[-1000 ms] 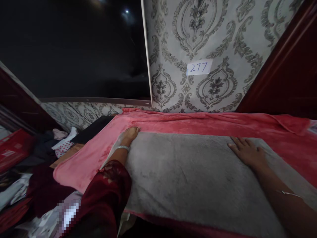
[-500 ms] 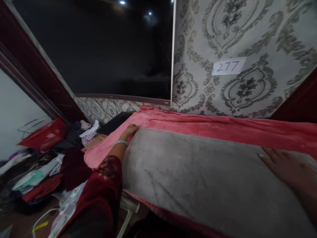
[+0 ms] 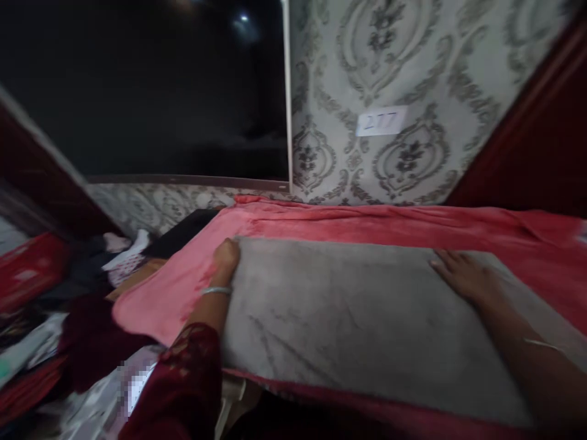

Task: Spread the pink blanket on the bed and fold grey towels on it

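Note:
A grey plush blanket [image 3: 339,305] lies spread over a pink-red plush blanket [image 3: 367,223], with a few creases in its lower left part. At its far left corner my left hand [image 3: 225,255] is closed on the edge, fingers curled under and partly hidden. My right hand [image 3: 463,273] lies flat near the far right part of the grey blanket, palm down and fingers stretched out. A strip of pink-red fabric shows along the near edge of the grey blanket.
A large black television screen [image 3: 183,98] hangs on the patterned wall [image 3: 321,79], beside a paper label [image 3: 381,120] reading 277. Piled clothes [image 3: 96,342] and a red bag [image 3: 32,269] lie to the left. A dark flat object [image 3: 181,233] sits behind the pink blanket.
The view has turned to the right. My right hand has come further into view, still flat on the grey blanket. My left hand remains at the far left corner, fingers more curled.

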### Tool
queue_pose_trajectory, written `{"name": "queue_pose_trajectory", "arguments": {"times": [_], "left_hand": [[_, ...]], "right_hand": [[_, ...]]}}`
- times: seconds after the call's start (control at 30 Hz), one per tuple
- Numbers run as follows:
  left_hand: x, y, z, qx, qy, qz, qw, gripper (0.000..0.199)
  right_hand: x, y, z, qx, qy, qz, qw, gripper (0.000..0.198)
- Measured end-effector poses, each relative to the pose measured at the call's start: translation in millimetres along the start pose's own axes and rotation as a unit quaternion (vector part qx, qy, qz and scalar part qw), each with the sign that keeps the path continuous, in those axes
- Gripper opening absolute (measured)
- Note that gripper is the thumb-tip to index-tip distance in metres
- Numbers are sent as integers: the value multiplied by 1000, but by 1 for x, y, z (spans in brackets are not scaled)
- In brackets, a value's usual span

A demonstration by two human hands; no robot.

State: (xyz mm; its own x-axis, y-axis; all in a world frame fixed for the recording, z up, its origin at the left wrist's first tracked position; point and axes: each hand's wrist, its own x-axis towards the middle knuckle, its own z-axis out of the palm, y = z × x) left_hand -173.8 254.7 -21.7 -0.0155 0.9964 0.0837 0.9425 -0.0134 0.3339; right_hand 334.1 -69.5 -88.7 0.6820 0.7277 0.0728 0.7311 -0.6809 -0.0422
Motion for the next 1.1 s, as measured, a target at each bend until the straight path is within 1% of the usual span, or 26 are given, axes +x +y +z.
{"name": "queue_pose_trajectory", "arguments": {"times": [0.03, 0.1, 0.17, 0.23, 0.3, 0.43, 0.53, 0.7, 0.83, 0.97, 1.03, 1.1], "left_hand": [[2, -1, -2, 15, 11, -6, 1000, 45], [8, -2, -4, 47, 23, -7, 999, 46], [15, -2, -5, 75, 22, 3, 997, 48], [19, 1, -5, 98, 15, 3, 995, 46], [20, 5, -6, 122, 9, -7, 992, 46], [18, 13, -9, 142, 0, -35, 989, 53], [18, 17, -10, 152, -9, -54, 987, 56], [18, 18, -9, 167, -12, -53, 984, 60], [17, 16, -8, 152, -4, -49, 987, 58], [19, 13, -6, 140, 6, -44, 989, 58], [22, 11, -5, 136, 6, -45, 990, 58], [25, 10, -3, 102, 12, -38, 994, 54]], "right_hand": [[-2, -6, -6, 8, -8, -7, 1000, 65], [-2, -11, -14, 5, -12, 6, 1000, 63], [2, -7, -17, 13, -41, -7, 999, 65], [7, 6, -19, 20, -55, -20, 998, 64], [9, 26, -21, 22, -55, -21, 998, 61], [6, 69, -25, 27, -49, 22, 998, 62], [4, 87, -23, 33, -44, 46, 997, 62], [2, 88, -19, 43, -15, 68, 997, 59], [9, 86, -27, 56, -1, 128, 990, 57], [21, 90, -36, 80, -9, 194, 978, 47], [23, 91, -36, 84, -7, 211, 974, 44], [22, 90, -33, 78, 5, 219, 973, 44]]}}
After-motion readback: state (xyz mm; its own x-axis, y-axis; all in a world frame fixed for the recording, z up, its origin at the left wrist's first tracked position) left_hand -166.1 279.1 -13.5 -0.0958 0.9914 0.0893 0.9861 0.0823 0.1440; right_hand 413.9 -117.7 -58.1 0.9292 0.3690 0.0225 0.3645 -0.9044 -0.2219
